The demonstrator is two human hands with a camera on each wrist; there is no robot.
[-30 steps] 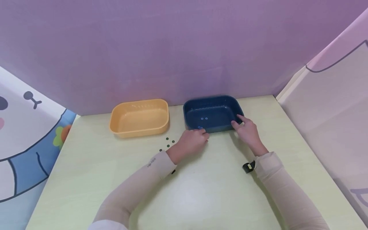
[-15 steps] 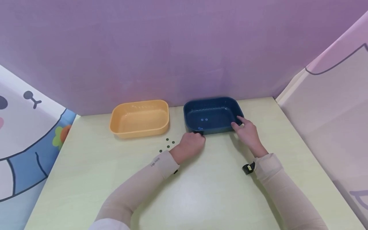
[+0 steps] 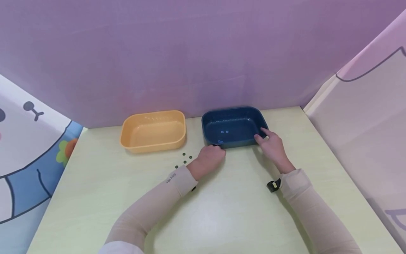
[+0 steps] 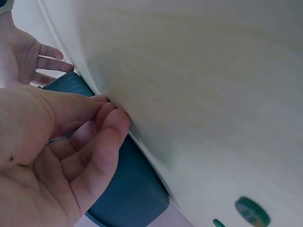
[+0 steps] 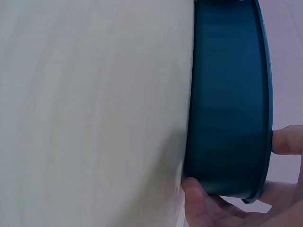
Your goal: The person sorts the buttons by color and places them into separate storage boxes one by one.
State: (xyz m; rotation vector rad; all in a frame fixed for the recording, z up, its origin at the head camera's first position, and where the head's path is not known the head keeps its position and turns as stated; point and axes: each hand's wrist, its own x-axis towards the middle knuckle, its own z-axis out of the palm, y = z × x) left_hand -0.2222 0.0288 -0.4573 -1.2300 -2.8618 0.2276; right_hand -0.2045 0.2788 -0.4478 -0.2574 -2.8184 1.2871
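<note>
My left hand (image 3: 210, 160) is down on the table at the front left of a dark blue plastic tray (image 3: 234, 144). In the left wrist view its thumb and curled fingers meet at the table surface, close against the tray wall (image 4: 135, 184); nothing shows between them. My right hand (image 3: 272, 146) holds the tray's front right corner, with fingers (image 5: 287, 140) at the rim and lower down the wall. Inside the tray lie several small blue round discs (image 3: 224, 132). Several small green discs (image 3: 185, 162), button-like, lie on the table left of my left hand.
A yellow tray (image 3: 153, 146) stands left of the blue one, near the purple back wall (image 3: 190, 60). Printed panels border the pale table (image 3: 215, 211) on left and right. A black wrist camera (image 3: 273, 185) sits under the right cuff.
My left hand has come down from the tray's front rim to the table before it, its fingers curling in. The right hand keeps its hold on the corner.
</note>
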